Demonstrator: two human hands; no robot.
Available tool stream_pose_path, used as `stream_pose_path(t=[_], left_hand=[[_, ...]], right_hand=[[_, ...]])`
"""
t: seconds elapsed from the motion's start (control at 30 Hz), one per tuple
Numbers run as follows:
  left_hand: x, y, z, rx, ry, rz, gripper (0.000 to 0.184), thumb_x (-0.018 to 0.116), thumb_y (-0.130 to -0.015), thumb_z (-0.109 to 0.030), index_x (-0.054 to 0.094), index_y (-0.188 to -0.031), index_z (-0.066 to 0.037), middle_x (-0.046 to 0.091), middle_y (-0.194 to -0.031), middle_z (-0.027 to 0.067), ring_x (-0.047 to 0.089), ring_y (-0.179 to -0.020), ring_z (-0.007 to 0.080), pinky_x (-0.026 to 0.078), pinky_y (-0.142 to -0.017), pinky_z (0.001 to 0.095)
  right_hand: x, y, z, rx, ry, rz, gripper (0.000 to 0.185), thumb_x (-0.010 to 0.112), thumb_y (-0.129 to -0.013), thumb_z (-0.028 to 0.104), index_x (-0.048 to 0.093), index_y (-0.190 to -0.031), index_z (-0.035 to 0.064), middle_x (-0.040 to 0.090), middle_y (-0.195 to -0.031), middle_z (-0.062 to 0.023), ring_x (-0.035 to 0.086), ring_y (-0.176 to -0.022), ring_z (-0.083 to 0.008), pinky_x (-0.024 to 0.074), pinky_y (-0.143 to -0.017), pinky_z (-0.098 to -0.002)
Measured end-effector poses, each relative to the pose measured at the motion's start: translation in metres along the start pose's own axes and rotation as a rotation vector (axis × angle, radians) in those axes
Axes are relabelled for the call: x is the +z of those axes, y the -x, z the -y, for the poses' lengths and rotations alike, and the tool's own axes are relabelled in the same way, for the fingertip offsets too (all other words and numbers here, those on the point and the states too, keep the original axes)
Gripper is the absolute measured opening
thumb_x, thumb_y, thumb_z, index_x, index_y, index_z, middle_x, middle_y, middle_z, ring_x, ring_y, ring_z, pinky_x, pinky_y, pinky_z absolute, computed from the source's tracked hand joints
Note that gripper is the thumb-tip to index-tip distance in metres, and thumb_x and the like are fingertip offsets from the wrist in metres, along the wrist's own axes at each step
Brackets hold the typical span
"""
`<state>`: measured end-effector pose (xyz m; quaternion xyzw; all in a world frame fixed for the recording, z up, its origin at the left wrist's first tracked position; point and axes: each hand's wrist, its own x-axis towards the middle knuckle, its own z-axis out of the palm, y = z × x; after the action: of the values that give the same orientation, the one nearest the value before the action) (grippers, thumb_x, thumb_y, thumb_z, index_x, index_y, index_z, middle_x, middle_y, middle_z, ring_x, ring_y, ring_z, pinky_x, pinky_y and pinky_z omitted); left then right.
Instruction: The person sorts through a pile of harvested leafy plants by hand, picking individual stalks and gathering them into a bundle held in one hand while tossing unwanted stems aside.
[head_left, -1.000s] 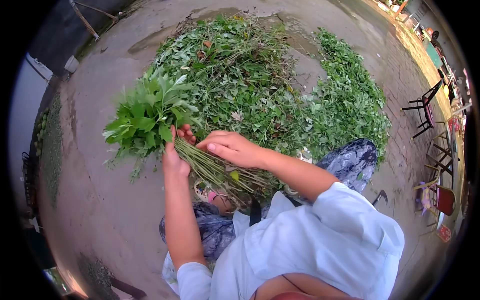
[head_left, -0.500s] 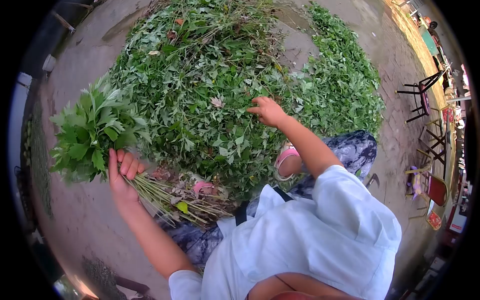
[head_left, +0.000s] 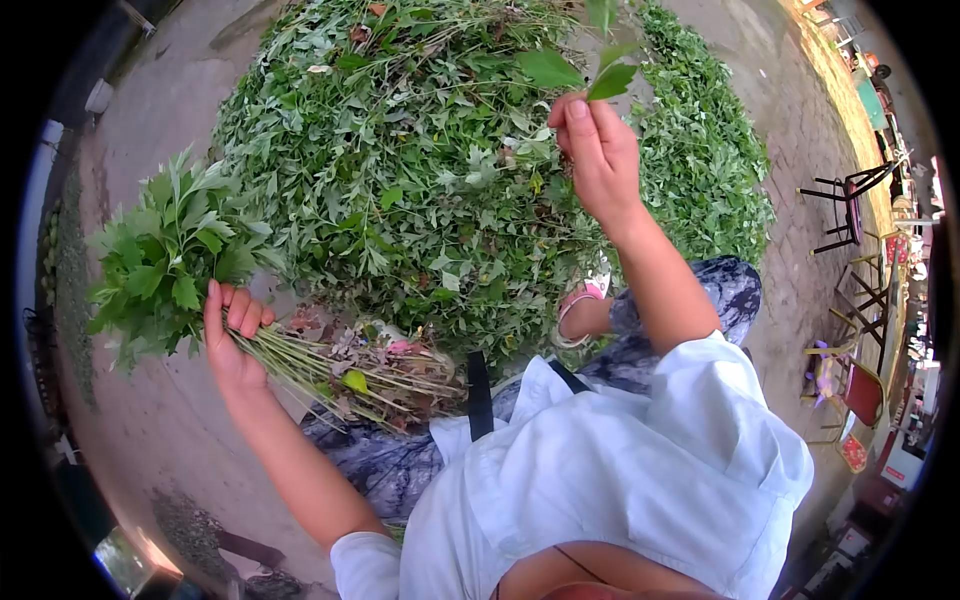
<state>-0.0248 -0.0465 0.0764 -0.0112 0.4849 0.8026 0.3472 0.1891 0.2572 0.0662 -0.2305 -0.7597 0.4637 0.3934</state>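
My left hand [head_left: 236, 335] is wrapped round a bunch of leafy stems [head_left: 170, 250] at the left. Its broad green leaves fan out past the fingers, and the bare stalks run back toward my lap with some withered leaves among them. Raised over the right part of a big heap of cut greens [head_left: 400, 190], my right hand [head_left: 598, 150] pinches a leafy sprig [head_left: 610, 80] between thumb and fingers. The sprig's leaves point up and away from me; its lower stem is hidden by the hand.
A second spread of greens [head_left: 700, 150] lies on the paved ground to the right. Chairs [head_left: 850, 200] stand along the right side. A white bucket [head_left: 99, 96] is at the far left. My sandalled foot [head_left: 582, 310] rests by the heap's near edge.
My right hand has gone from low over the heap, fingers apart, up and away to the right, now with a sprig in it. The left hand and its bunch have shifted slightly.
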Motion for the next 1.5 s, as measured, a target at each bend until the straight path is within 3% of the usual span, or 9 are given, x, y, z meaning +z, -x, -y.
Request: stream_pose_path(t=[0.4,0.5,0.73,0.83,1.03,1.17,1.2,1.33,1.5], left_hand=[[-0.032,0.026,-0.029,0.085,0.136,0.079,0.023,0.042,-0.089,-0.026,0.040,-0.070,-0.013,0.033,-0.052,-0.0053,0.028,-0.041,0.0050,0.028,-0.049,0.0217],[-0.047,0.033,-0.037,0.120,0.197,0.074,0.023,0.041,-0.090,-0.026,0.040,-0.071,-0.012,0.033,-0.052,-0.0052,0.029,-0.041,0.0050,0.027,-0.048,0.0218],[-0.069,0.041,-0.041,0.151,0.244,-0.002,0.023,0.041,-0.089,-0.026,0.040,-0.071,-0.012,0.033,-0.051,-0.0046,0.028,-0.040,0.0051,0.024,-0.045,0.0208],[-0.069,0.042,-0.040,0.172,0.250,-0.066,0.023,0.043,-0.089,-0.026,0.040,-0.071,-0.012,0.033,-0.051,-0.0046,0.028,-0.039,0.0052,0.023,-0.042,0.0205],[-0.074,0.042,-0.040,0.156,0.156,-0.115,0.024,0.041,-0.089,-0.026,0.037,-0.069,-0.014,0.032,-0.051,-0.0058,0.028,-0.039,0.0048,0.025,-0.046,0.0214],[-0.072,0.044,-0.041,0.137,0.156,-0.166,0.024,0.041,-0.090,-0.026,0.037,-0.070,-0.014,0.033,-0.051,-0.0061,0.029,-0.039,0.0049,0.029,-0.047,0.0212],[-0.072,0.043,-0.041,0.147,0.163,-0.166,0.024,0.041,-0.090,-0.026,0.037,-0.070,-0.014,0.033,-0.051,-0.0061,0.029,-0.039,0.0049,0.029,-0.047,0.0212],[-0.077,0.042,-0.040,0.164,0.119,-0.179,0.024,0.049,-0.085,-0.029,0.040,-0.069,-0.014,0.029,-0.050,-0.0067,0.023,-0.041,0.0054,0.023,-0.046,0.0220],[-0.074,0.046,-0.041,0.160,0.151,-0.185,0.023,0.049,-0.085,-0.029,0.040,-0.069,-0.014,0.030,-0.050,-0.0065,0.023,-0.042,0.0056,0.023,-0.047,0.0217]], right_hand=[[0.071,0.056,-0.057,-0.075,0.441,0.699,0.024,0.042,-0.085,0.027,0.048,-0.076,0.0052,0.054,-0.066,-0.0168,0.053,-0.063,-0.0359,0.0430,-0.058,-0.0446],[0.103,0.101,-0.075,-0.187,0.527,1.241,0.039,0.039,-0.087,0.036,0.053,-0.105,0.0045,0.053,-0.104,-0.0141,0.049,-0.098,-0.0303,0.0392,-0.084,-0.0403],[0.153,-0.003,-0.090,-0.483,0.629,0.315,0.037,0.053,-0.069,0.004,0.050,-0.105,0.0068,0.048,-0.107,-0.0103,0.042,-0.106,-0.0275,0.0341,-0.089,-0.0378],[0.169,-0.053,-0.100,-0.559,0.983,0.360,0.070,0.053,-0.068,0.002,0.026,-0.131,0.0206,0.030,-0.132,-0.0100,0.025,-0.124,-0.0265,0.0226,-0.099,-0.0442],[0.204,-0.115,-0.102,-0.613,1.346,0.484,0.083,0.051,-0.073,0.004,0.004,-0.134,0.0346,0.004,-0.142,-0.0068,0.008,-0.130,-0.0248,0.0145,-0.100,-0.0512],[0.222,-0.128,-0.134,-0.695,1.251,0.572,0.073,0.045,-0.079,0.009,0.004,-0.134,0.0344,0.034,-0.129,-0.0094,0.031,-0.121,-0.0238,0.0135,-0.101,-0.0508],[0.220,-0.127,-0.129,-0.684,1.268,0.574,0.060,0.042,-0.080,0.011,0.020,-0.132,0.0312,0.050,-0.104,-0.0079,0.049,-0.100,-0.0222,0.0277,-0.095,-0.0456],[0.199,-0.148,-0.098,-0.651,1.166,0.515,0.042,0.044,-0.078,0.009,0.043,-0.116,0.0255,0.051,-0.085,-0.0070,0.052,-0.083,-0.0217,0.0430,-0.066,-0.0339],[0.140,-0.169,-0.005,-0.777,1.157,0.153,0.044,0.049,-0.075,0.009,0.045,-0.115,0.0259,0.049,-0.076,-0.0054,0.053,-0.073,-0.0198,0.0432,-0.056,-0.0308]])
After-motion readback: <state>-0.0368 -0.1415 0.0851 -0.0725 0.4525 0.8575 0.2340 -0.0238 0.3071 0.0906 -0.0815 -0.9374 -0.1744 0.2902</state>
